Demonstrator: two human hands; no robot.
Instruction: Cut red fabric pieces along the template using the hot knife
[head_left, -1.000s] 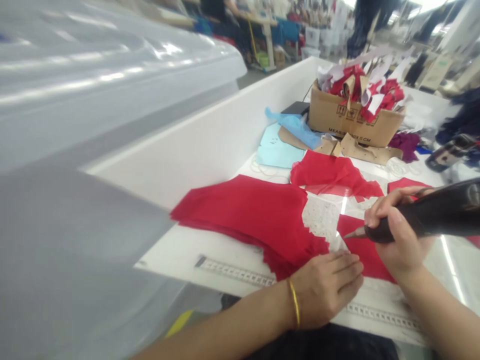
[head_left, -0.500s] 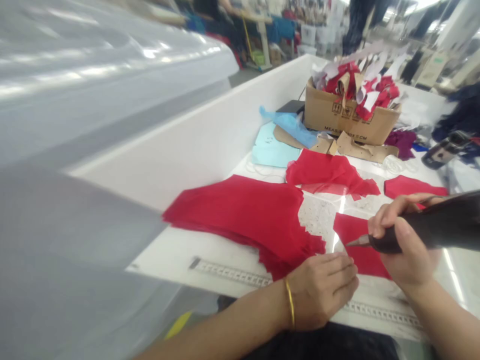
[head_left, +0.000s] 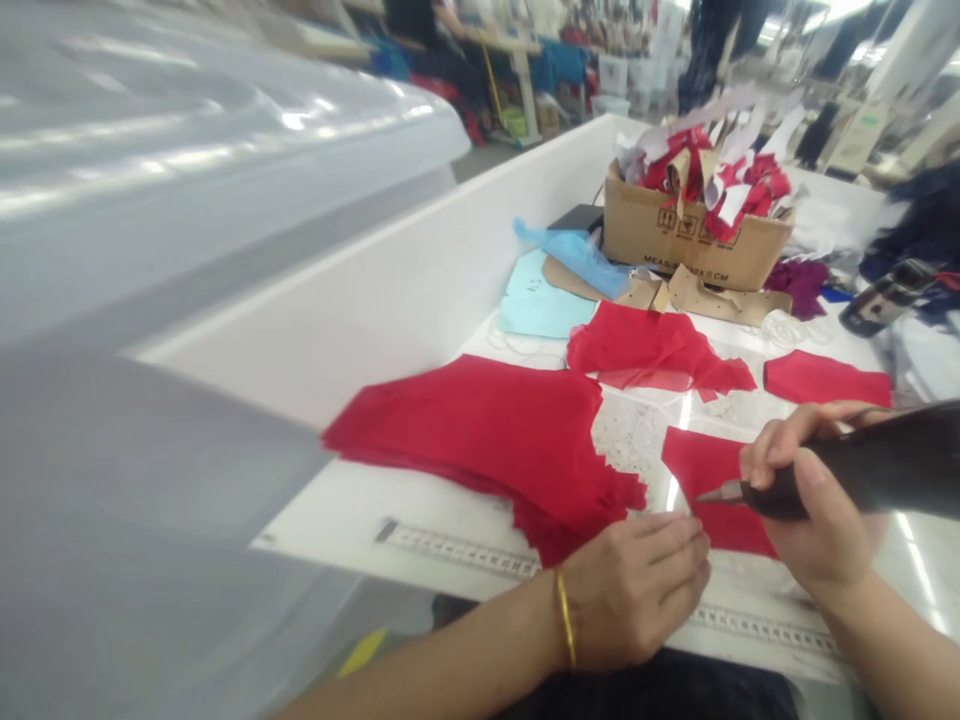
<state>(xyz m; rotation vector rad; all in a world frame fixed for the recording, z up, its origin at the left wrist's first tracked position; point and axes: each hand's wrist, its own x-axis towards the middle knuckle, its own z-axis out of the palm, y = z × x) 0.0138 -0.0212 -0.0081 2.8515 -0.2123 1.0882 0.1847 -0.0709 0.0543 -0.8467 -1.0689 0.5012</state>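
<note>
My right hand (head_left: 825, 500) is wrapped round a thick black hand tool (head_left: 870, 465) with a pointed metal tip; I cannot tell its exact kind. The tip is over a small red fabric piece (head_left: 731, 535), close to its left edge. My left hand (head_left: 649, 585), with a gold bangle at the wrist, lies palm down with fingers stretched out. Its fingertips are at the lower left edge of that piece; whether they press on it I cannot tell. Left of this hand lies a stack of red fabric pieces (head_left: 480, 430) with jagged right ends.
A ruler tape (head_left: 465, 550) runs along the table's front edge. Farther back are more red fabric (head_left: 645, 345), a light blue sheet (head_left: 536, 300) and a cardboard box (head_left: 690, 245) of scraps. A black bottle (head_left: 889, 300) lies right. A white board (head_left: 390, 270) borders the left side.
The view has shifted slightly. The tool tip sits a little lower and farther right over the red piece. My left hand stays flat at about the same place.
</note>
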